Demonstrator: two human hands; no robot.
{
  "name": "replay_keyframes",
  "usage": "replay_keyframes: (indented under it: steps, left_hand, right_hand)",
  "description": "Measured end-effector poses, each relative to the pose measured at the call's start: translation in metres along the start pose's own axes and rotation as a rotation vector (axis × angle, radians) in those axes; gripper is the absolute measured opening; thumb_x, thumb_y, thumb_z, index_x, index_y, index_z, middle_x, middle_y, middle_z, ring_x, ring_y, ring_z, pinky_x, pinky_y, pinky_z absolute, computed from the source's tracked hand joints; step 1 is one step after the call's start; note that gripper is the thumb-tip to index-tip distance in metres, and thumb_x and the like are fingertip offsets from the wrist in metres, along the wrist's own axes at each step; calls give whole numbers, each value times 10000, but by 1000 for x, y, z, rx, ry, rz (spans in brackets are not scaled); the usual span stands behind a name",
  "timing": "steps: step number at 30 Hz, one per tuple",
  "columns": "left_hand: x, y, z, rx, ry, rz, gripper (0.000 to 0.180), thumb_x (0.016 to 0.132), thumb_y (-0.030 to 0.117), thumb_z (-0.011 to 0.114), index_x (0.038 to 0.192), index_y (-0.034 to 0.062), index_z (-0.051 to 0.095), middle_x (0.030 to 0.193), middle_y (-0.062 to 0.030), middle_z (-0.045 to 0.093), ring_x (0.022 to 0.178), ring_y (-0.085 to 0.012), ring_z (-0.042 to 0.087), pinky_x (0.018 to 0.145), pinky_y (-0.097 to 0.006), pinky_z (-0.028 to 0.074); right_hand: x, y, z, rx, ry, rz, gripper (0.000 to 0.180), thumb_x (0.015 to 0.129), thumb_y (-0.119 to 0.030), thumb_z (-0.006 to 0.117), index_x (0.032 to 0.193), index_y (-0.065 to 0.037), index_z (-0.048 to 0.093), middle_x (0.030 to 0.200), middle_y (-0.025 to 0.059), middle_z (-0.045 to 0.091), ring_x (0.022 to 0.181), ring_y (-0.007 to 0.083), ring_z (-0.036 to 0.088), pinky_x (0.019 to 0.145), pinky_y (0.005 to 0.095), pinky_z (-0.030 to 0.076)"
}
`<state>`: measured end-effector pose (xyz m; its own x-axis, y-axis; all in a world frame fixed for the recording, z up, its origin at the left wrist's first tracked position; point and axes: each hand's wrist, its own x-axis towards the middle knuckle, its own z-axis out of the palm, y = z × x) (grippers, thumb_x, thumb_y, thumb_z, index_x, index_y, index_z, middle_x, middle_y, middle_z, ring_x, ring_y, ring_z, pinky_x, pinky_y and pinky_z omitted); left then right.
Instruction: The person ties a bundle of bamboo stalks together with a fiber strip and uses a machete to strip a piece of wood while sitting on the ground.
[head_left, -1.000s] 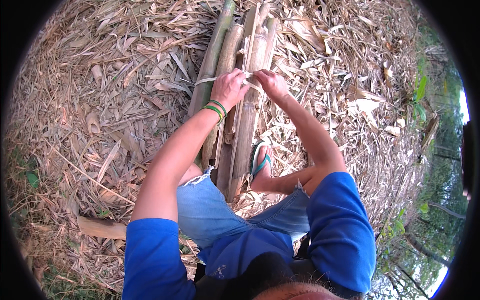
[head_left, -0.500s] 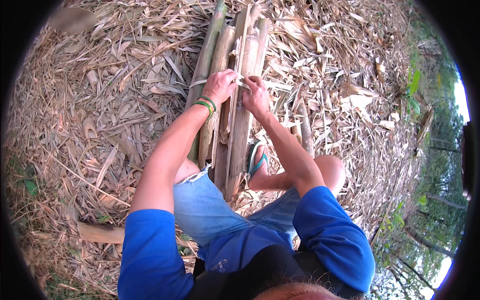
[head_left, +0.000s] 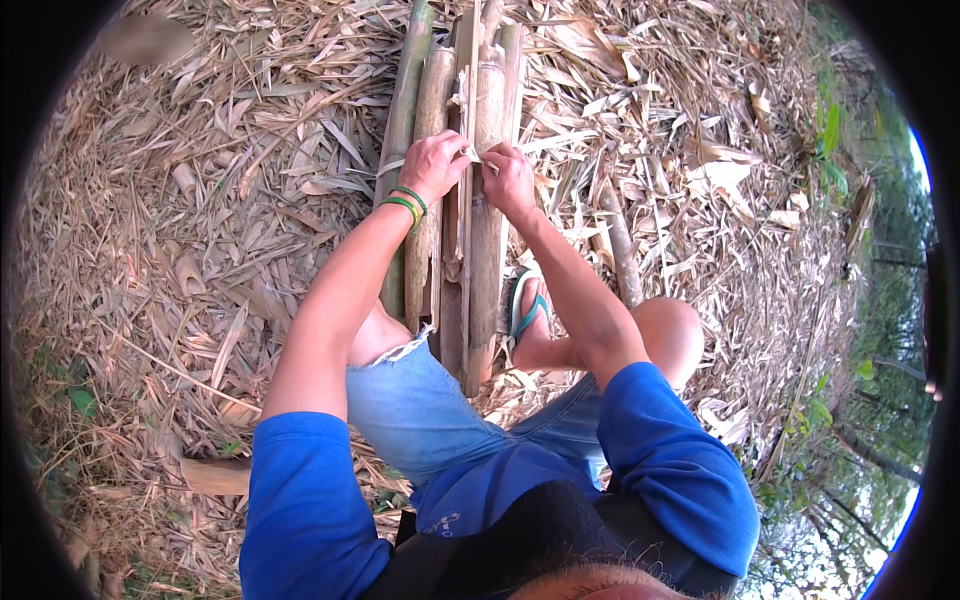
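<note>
A bundle of bamboo poles (head_left: 487, 235) lies lengthwise in front of me, some green, others brown and split. A pale flat strip (head_left: 474, 156) passes across the bundle, its left part showing at the green pole's edge. My left hand (head_left: 436, 166), with green bands on the wrist, pinches the strip over the middle of the poles. Close beside it on the right, my right hand (head_left: 508, 178) pinches the strip too. Both fists rest just above the poles, fingertips nearly meeting. Whether the strip is knotted or twisted between them I cannot make out.
Dry bamboo leaves (head_left: 270, 200) cover the ground. My sandalled foot (head_left: 530, 308) stands right of the bundle's near end. A loose pole piece (head_left: 622, 250) lies farther right. Green plants and trees (head_left: 890, 330) rise along the right rim.
The view has shifted slightly, so the bundle sits a little farther left and up. My fingertips have shifted slightly around the strip, which both hands still pinch.
</note>
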<state>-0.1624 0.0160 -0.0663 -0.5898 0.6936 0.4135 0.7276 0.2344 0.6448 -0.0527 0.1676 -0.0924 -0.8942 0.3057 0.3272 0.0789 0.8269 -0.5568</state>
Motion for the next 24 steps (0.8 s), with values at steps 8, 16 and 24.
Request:
replay_keyframes:
  steps: [8,16,24]
  left_hand:
    - [10,11,-4,68,-55,-61,238,813,199,713,992,42,708,1000,-131,709,889,-357,679,793,-427,546]
    - [9,11,-7,81,-100,-63,225,832,220,706,985,55,707,997,-130,706,880,-359,681,789,-420,543]
    - [16,13,-4,136,-145,-72,256,842,254,712,1008,59,705,967,-111,677,873,-350,670,776,-434,534]
  right_hand:
    - [-13,-4,-6,17,-11,62,326,779,-73,691,1103,-47,702,1087,157,643,1086,362,579,984,442,468]
    - [-9,-13,-15,68,-72,-34,562,716,-24,646,1268,-85,560,1069,172,654,1074,371,603,1005,474,455]
    - [8,-11,-17,260,-267,199,699,703,-79,625,1379,-45,451,938,182,678,975,381,651,887,435,529]
